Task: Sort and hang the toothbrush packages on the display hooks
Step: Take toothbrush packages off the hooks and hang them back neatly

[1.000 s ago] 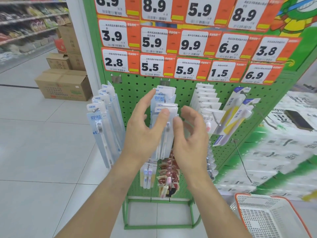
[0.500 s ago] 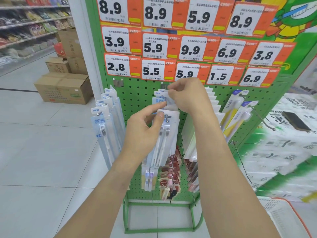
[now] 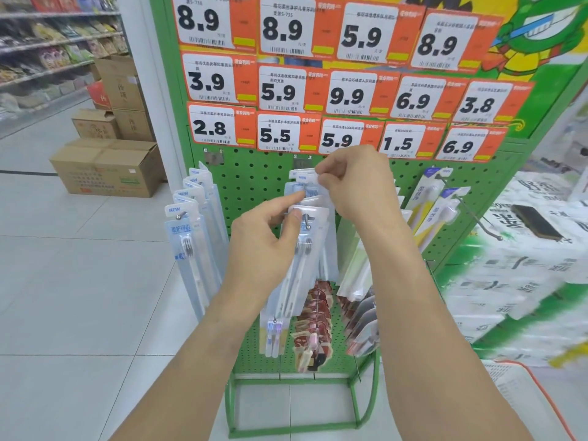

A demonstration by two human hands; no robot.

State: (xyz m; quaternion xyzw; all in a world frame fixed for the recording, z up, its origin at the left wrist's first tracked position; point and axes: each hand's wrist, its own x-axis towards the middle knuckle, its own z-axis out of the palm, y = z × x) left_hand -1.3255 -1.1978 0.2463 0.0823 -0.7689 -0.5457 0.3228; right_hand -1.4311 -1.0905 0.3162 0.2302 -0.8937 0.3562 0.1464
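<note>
A green pegboard rack [image 3: 251, 183] is filling the view, price tags [image 3: 276, 90] running across its top and rows of toothbrush packages hanging from hooks below. To the left a row of pale blue packages [image 3: 191, 237] is hanging; to the right yellow-and-white packages [image 3: 426, 205] are sitting on a slanting hook [image 3: 477, 214]. Low at the right, the corner of a basket [image 3: 515, 396] is showing.

The middle row of clear packages [image 3: 305, 249] is the one being worked. To do this well, I judge the front package should be kept steady while the back cards are squared one by one, so each hang-hole is sitting fully over the wire and nothing is slipping off its tip.

The left hand [image 3: 264, 246] is reaching up from below, thumb pressing the front package's top edge, index finger stretching toward the cards behind; its grip is pinching that package. The right hand [image 3: 356, 183] is arching over from above, wrist bent downward, fingertips [image 3: 321, 178] pinching the top tab of a rear card [image 3: 302, 177].
</note>
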